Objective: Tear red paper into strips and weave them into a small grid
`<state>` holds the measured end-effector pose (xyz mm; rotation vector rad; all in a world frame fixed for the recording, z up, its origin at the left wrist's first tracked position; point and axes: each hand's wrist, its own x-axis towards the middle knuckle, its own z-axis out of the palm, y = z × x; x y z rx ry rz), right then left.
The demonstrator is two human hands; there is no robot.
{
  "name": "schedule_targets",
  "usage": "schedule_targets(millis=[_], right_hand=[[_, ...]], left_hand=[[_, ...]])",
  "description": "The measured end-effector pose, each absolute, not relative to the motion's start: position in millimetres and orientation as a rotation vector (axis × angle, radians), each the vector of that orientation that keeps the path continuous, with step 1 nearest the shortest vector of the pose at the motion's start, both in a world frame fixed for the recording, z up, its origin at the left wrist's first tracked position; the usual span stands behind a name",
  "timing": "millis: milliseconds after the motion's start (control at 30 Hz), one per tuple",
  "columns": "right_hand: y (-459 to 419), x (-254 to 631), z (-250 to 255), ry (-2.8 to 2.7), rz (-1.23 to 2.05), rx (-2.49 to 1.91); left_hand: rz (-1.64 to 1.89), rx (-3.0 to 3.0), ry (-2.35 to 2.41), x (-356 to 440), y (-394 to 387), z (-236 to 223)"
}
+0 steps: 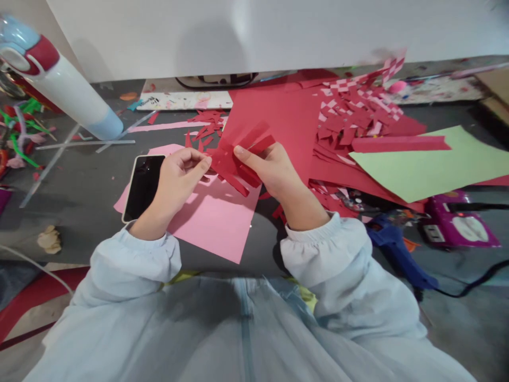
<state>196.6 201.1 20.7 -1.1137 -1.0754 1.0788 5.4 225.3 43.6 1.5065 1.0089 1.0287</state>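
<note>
My right hand (278, 172) grips several red paper strips (226, 154), its thumb pressed on top; they fan out in different directions and look partly blurred. From the left, my left hand (181, 172) pinches the tip of these strips between thumb and forefinger. Pink paper (212, 223) lies flat on the dark table below both hands. A phone (143, 183) with a dark screen rests on the pink paper's left side, partly hidden by my left wrist. Behind the hands is a large red sheet (294, 111).
Woven red-and-pink paper pieces (353, 101) are heaped at back right, near a light green sheet (429, 164). A blue glue gun (401, 252) and a purple box (457, 223) with cables lie right. A tall bottle (75, 90) stands left, beside clear sticks (55, 164).
</note>
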Motion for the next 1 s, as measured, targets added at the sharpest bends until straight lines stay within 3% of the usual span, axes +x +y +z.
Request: schedule_targets(millis=[767, 1000], right_hand=[[204.7, 199.0, 12.6, -0.956, 1.302, -1.081], [202.9, 194.4, 15.1, -1.015, 1.294, -1.053]], left_hand=[[0.920, 1.559, 0.998, 6.0, 224.2, 50.4], [0.704, 1.493, 0.966, 5.6, 227.7, 43.3]])
